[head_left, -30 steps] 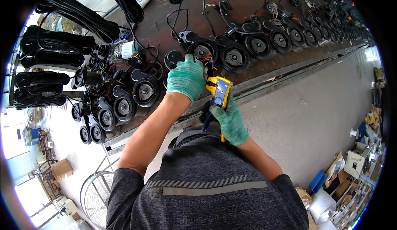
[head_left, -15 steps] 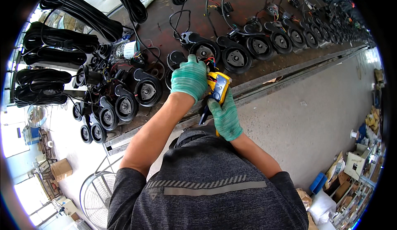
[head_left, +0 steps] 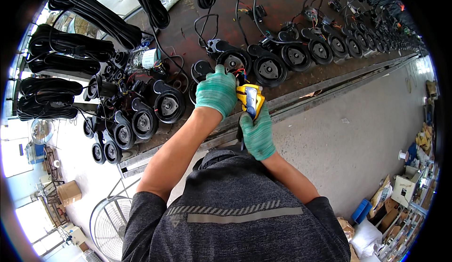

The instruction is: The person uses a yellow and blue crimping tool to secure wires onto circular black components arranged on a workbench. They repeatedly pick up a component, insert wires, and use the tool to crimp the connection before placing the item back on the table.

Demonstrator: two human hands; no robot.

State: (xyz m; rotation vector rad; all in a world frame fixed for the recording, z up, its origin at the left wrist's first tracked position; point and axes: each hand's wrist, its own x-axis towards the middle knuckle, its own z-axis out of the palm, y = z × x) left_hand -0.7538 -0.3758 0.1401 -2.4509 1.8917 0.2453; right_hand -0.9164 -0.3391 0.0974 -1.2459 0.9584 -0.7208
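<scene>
My right hand (head_left: 258, 137), in a green knit glove, is wrapped round a yellow and blue wire stripper (head_left: 252, 102). The tool's head sits close to the fingers of my left hand (head_left: 215, 94), which wears a matching glove. Those fingers are pinched together at a bundle of thin coloured wires (head_left: 241, 72), red among them. The exact grip and the wire ends are partly hidden by the glove and the tool. Just beyond lies a black round wheel-like motor unit (head_left: 234, 62), with another unit (head_left: 270, 70) to its right.
A long row of similar black round units (head_left: 321, 50) lines the edge of the dark workbench (head_left: 183, 12). Coiled black cables (head_left: 94, 14) lie at the far left, by a white roll (head_left: 149, 58). A large fan (head_left: 109, 226) stands on the floor behind at left.
The wire stripper has turned a little in my right hand, and its lower handle has drawn in toward the palm. My left hand stays at the wires.
</scene>
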